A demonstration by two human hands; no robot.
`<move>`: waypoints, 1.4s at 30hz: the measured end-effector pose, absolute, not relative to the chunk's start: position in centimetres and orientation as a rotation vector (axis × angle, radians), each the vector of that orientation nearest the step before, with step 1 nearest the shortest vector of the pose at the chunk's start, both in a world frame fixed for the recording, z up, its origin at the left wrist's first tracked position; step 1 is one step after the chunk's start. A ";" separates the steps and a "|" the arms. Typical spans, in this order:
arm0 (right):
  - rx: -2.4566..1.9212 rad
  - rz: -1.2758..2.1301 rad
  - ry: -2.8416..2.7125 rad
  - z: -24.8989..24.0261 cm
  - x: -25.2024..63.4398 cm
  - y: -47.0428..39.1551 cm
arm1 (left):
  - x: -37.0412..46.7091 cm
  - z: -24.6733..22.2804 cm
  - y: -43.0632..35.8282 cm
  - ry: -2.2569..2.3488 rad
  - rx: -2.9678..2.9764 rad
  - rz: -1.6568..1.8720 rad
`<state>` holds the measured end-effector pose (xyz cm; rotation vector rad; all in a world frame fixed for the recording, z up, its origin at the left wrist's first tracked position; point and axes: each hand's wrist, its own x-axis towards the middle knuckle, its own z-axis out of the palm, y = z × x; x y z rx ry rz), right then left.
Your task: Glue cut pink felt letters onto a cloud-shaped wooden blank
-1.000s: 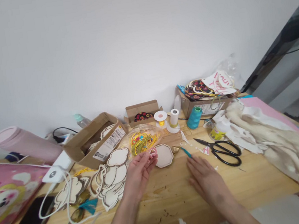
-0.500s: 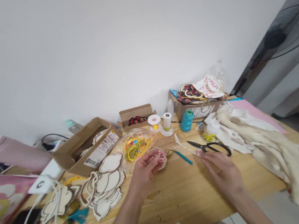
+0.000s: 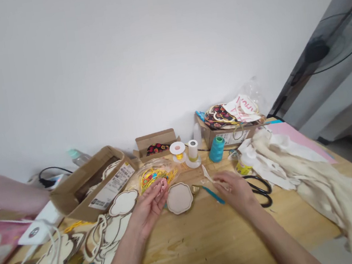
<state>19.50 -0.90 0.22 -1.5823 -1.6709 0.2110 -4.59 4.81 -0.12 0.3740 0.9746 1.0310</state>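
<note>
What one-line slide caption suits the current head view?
Left hand pinches a small pink piece; right hand is near black-handled scissors.

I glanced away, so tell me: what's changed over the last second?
The right hand has left the slim teal strip and moved forward and right, now hiding the blades of the black-handled scissors; whether it holds anything is unclear. The left hand still holds the small pink rounded piece, near the cream scalloped plaque.
</note>
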 end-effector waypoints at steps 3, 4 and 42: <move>-1.654 0.336 -1.588 0.1 18.6 2.7 | -4.7 -0.3 4.8 0.937 0.416 1.039; -1.671 0.384 -1.600 -0.2 18.2 3.6 | -4.6 -0.3 4.8 0.925 0.411 1.053; -1.196 0.935 -1.255 1.3 15.7 3.2 | -4.2 -1.8 2.2 0.764 0.360 1.002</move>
